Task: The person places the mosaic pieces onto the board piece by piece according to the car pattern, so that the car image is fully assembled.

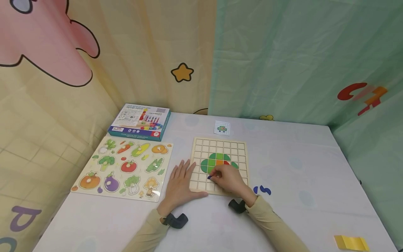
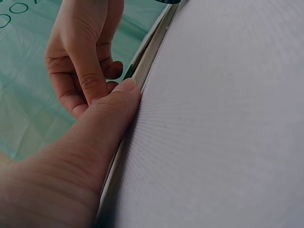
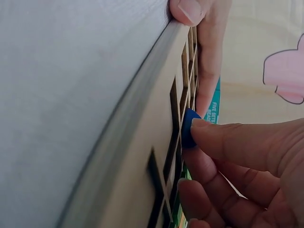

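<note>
My right hand (image 1: 229, 177) pinches a small blue curved piece (image 3: 188, 128) between thumb and fingertips, right at the surface of a wooden grid board (image 1: 201, 144). Green, orange and red pieces fill the middle cells, with a green piece (image 1: 217, 156) near the top; my right hand covers part of them. Along the board's left edge lies my left hand (image 1: 181, 187), its fingers spread straight and its thumb against the near edge. More blue pieces (image 1: 265, 190) lie on the table to the right of the board. Behind it is a small picture card (image 1: 222, 128) with a gridded coloured figure.
A vegetable puzzle board (image 1: 126, 168) lies on the left, with a toy box (image 1: 140, 121) behind it. Near the front right corner sits a folded yellow object (image 1: 351, 243). Curtains (image 1: 270, 59) rise behind the white table (image 1: 296, 210). Black wrist straps (image 1: 175, 221) are on both arms.
</note>
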Motion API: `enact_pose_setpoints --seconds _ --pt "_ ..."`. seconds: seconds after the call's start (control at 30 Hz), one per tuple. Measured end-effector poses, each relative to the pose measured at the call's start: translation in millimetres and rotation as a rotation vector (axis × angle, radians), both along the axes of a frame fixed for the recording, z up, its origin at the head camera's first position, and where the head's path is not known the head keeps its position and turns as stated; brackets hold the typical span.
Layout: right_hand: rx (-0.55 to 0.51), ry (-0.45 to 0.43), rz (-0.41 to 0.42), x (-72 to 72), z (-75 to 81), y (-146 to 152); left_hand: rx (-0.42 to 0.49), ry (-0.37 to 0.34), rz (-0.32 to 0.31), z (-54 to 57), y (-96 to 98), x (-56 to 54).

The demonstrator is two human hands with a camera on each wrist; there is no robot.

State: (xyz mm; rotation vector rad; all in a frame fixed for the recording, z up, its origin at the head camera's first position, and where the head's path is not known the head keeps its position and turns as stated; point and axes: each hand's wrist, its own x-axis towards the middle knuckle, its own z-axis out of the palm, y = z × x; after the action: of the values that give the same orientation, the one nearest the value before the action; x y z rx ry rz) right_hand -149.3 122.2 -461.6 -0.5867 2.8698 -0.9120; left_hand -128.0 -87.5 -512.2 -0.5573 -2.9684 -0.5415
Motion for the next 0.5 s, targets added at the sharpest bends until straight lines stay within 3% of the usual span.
enact_pose_setpoints --seconds 0.5 --pt "-0.001 0.031 -0.018 -2.3 -2.7 0.9 -0.004 0.006 0.0 1.1 0.3 -0.2"
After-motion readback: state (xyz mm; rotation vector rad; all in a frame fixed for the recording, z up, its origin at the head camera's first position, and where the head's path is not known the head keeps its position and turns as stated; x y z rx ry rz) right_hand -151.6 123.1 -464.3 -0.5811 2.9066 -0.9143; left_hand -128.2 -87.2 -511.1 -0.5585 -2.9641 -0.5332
